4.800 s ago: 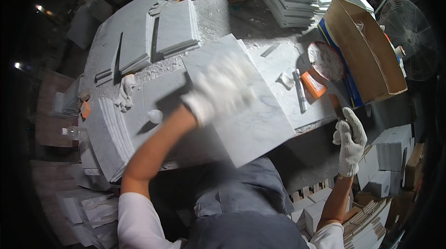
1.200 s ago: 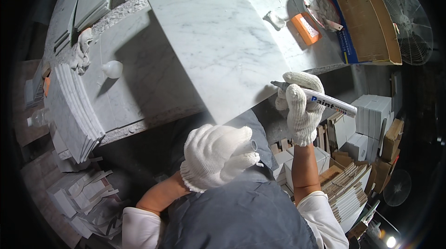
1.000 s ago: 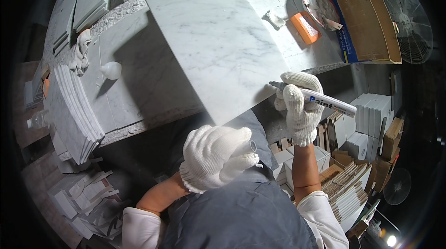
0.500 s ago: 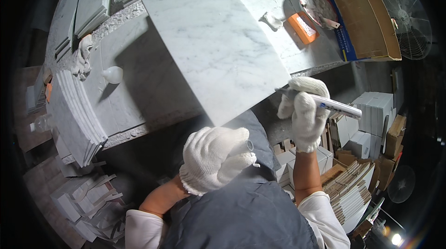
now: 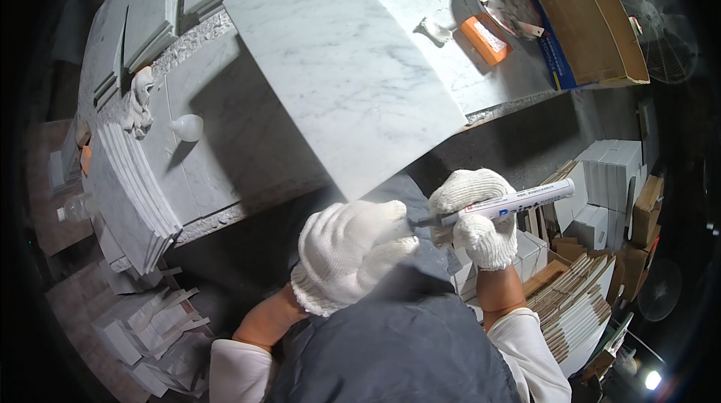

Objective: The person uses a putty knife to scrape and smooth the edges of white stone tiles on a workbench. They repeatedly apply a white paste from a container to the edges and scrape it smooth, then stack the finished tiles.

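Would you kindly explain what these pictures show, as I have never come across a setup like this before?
There is no robot here: these are a person's own two hands in white knitted gloves. Every picture comes from one camera worn on the person's head, looking down. Its wide lens bends straight edges, and picture left is the person's left.

On the table lies a large pale marble slab, one corner jutting toward the person. To its left are stacked thin slabs and a white rounded object; to its right, an orange box and a cardboard box.

The right hand holds a white marker pen, its grey tip pointing at the left hand, which curls around what looks like a cap.
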The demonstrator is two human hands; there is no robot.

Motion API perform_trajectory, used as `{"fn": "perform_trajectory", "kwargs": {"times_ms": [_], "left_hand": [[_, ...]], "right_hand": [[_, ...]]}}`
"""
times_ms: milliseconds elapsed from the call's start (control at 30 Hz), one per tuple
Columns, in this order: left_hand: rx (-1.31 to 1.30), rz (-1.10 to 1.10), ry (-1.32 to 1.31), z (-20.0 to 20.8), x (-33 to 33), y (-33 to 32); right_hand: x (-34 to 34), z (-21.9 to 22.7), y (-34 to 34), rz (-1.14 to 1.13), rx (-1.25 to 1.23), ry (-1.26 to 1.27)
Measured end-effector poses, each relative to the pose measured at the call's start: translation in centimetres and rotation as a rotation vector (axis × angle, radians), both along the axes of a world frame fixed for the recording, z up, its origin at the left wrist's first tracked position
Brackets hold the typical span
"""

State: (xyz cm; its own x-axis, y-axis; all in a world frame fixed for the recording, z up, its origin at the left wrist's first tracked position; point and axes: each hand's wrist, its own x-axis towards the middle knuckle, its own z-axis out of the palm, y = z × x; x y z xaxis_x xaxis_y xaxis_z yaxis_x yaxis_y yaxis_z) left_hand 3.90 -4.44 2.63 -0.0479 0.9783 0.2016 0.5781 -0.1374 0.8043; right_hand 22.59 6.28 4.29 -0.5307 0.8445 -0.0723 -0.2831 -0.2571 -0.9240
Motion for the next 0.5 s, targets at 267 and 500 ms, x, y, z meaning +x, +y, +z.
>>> {"fn": "perform_trajectory", "kwargs": {"times_ms": [267,500], "left_hand": [[0.121,-0.076,0.289,1.9,0.1,0.8],[0.277,-0.156,0.425,2.4,1.2,3.8]], "right_hand": [[0.3,-0.2,-0.8,0.18,-0.237,0.018],[1.0,-1.6,-1.9,0.011,-0.052,0.03]]}}
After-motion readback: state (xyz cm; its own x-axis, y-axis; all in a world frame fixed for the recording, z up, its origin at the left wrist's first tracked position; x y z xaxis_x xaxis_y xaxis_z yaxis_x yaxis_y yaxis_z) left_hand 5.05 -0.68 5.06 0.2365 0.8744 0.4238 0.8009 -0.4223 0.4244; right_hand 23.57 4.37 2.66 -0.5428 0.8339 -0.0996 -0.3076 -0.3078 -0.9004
